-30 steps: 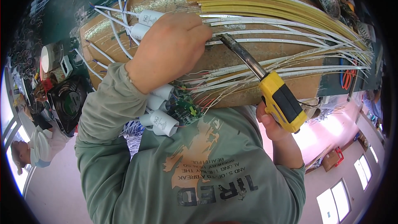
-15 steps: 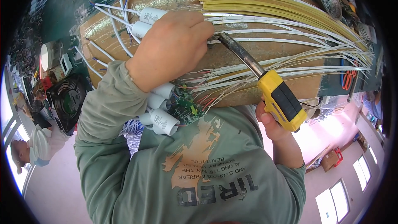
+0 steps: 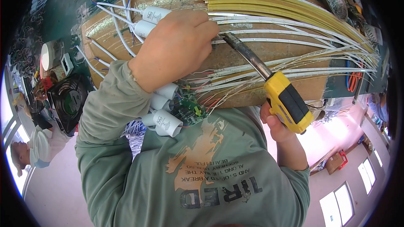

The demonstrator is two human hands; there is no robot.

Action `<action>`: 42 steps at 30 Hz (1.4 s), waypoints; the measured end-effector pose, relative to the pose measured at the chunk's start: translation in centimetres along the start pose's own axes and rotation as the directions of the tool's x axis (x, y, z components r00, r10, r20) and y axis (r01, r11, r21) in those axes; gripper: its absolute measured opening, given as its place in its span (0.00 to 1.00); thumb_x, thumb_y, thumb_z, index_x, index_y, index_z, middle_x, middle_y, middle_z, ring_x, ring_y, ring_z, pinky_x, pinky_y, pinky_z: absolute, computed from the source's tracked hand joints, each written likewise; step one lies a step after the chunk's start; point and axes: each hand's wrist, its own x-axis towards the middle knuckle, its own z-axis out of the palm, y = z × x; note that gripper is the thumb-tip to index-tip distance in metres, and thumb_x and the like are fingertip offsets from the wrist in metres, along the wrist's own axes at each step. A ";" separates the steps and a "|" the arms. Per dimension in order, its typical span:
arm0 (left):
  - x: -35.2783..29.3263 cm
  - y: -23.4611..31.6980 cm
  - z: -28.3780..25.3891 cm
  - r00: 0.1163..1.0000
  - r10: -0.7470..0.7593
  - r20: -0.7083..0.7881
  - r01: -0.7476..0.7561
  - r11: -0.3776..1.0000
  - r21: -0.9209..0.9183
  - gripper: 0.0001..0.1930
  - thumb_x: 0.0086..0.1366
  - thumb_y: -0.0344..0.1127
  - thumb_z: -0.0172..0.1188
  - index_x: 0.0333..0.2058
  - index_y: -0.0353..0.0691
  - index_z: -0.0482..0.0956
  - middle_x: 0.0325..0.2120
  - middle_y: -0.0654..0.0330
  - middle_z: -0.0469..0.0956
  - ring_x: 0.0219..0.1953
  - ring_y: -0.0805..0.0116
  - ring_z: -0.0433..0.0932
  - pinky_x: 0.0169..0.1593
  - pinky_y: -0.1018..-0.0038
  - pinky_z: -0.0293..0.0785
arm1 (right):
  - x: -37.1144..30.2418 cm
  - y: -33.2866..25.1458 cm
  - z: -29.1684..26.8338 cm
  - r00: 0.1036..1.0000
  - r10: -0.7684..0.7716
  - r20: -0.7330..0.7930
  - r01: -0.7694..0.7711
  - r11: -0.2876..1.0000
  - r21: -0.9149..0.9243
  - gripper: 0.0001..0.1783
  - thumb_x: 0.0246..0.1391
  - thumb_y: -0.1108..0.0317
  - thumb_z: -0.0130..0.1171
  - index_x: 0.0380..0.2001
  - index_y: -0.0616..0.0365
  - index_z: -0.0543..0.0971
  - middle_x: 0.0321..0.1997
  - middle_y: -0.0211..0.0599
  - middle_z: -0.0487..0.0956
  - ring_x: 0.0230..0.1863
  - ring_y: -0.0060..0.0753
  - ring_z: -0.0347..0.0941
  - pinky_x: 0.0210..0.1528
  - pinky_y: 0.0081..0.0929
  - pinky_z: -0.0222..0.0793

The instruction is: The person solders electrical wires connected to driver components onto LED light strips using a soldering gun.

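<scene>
My left hand [image 3: 174, 48] is closed over the cardboard in a pinch, and its fingertips hide what they hold. Beside them is the dark tip of a yellow and black soldering iron [image 3: 290, 103], gripped low on its handle by my right hand [image 3: 277, 122]. White LED strips [image 3: 269, 32] run rightward from near the pinch. White cylindrical housings [image 3: 155, 14] with cables lie just beyond my left hand. Nearer my chest are more white housings [image 3: 167, 122] and green circuit boards [image 3: 191, 112], whose thin wires lead toward further strips.
A thick bundle of yellow-backed strips [image 3: 252, 6] lies at the far side of the cardboard [image 3: 248, 52]. A black fan [image 3: 67, 103] stands on the left, near a round white container [image 3: 50, 56]. Red-handled tool [image 3: 354, 80] at right. Another person [image 3: 44, 145] is at far left.
The soldering iron and my right hand have shifted slightly to the right. My left hand has barely moved and keeps its pinch.
</scene>
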 end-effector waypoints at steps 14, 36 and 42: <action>0.0 0.0 0.0 1.000 -0.005 0.003 0.005 1.000 -0.006 0.07 0.54 0.28 0.61 0.33 0.38 0.77 0.30 0.55 0.75 0.35 0.52 0.76 0.39 0.62 0.74 | -0.2 -0.1 0.2 0.999 0.033 -0.031 -0.029 0.992 0.126 0.20 0.57 0.53 0.64 0.41 0.59 0.78 0.22 0.29 0.74 0.23 0.29 0.69 0.26 0.27 0.63; 0.0 -0.1 0.0 1.000 -0.012 0.001 0.012 1.000 -0.010 0.06 0.55 0.28 0.61 0.33 0.38 0.77 0.30 0.55 0.74 0.36 0.52 0.76 0.40 0.63 0.74 | -0.4 0.1 0.1 1.000 0.018 -0.020 -0.017 0.997 0.075 0.22 0.58 0.55 0.62 0.47 0.61 0.77 0.21 0.30 0.74 0.22 0.30 0.70 0.24 0.28 0.62; 0.0 0.0 0.0 1.000 -0.023 -0.001 0.022 0.999 -0.023 0.06 0.55 0.27 0.60 0.33 0.38 0.77 0.31 0.55 0.74 0.35 0.52 0.76 0.39 0.63 0.74 | -0.4 0.0 -0.1 0.998 0.065 0.004 -0.066 0.995 0.074 0.15 0.56 0.56 0.63 0.36 0.58 0.78 0.22 0.29 0.74 0.23 0.31 0.70 0.25 0.29 0.62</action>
